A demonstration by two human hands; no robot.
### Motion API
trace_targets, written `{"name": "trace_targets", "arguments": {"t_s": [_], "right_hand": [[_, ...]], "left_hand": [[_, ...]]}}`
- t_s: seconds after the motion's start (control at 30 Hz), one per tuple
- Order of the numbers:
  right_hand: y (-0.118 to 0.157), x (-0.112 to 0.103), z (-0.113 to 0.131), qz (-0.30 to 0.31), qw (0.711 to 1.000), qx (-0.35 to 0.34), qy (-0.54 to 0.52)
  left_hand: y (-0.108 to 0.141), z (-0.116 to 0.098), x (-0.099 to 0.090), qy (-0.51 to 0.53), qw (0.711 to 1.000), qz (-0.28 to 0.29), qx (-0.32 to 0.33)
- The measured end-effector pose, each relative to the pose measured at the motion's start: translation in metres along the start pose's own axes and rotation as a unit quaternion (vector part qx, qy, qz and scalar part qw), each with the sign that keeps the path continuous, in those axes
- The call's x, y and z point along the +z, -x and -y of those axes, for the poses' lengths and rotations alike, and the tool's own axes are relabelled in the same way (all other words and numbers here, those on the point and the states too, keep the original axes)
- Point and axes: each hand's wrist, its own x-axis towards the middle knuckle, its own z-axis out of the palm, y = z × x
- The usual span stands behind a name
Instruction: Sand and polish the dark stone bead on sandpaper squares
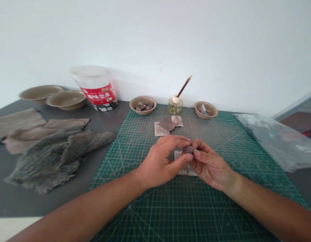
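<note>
A small, dark grey, rounded stone (188, 149) is pinched between the fingertips of my left hand (163, 163) and my right hand (208, 166). Both hands hover over a green cutting mat (246, 188). Below them lies a sheet of abrasive paper (188, 171), partly hidden by my fingers. Farther forward are a few more abrasive sheets (162, 129), with a darker piece (167, 123) lying across them.
At the mat's back edge stand a bowl of small stones (142, 105), a glass jar holding a brush (175, 105) and a bowl of scraps (206, 110). Left of the mat lie furry pelts (57, 161) and tan hide (26, 127). Two bowls (66, 100) and a red-labelled tub (96, 89) stand behind them; a plastic bag (276, 141) lies right.
</note>
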Motion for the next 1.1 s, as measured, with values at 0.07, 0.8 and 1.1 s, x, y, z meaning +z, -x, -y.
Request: {"name": "trace_targets", "arguments": {"t_s": [0.07, 0.8, 1.1], "right_hand": [[0.000, 0.001, -0.001, 0.005, 1.000, 0.001, 0.000], [0.005, -0.001, -0.005, 0.036, 0.998, 0.028, 0.032], [0.004, 0.003, -0.003, 0.046, 0.997, 0.038, 0.045]], "left_hand": [[0.000, -0.001, 0.000, -0.003, 1.000, -0.005, 0.004], [0.001, -0.002, 0.003, 0.276, 0.954, 0.092, -0.073], [0.002, -0.003, 0.011, 0.444, 0.874, 0.080, -0.180]]}}
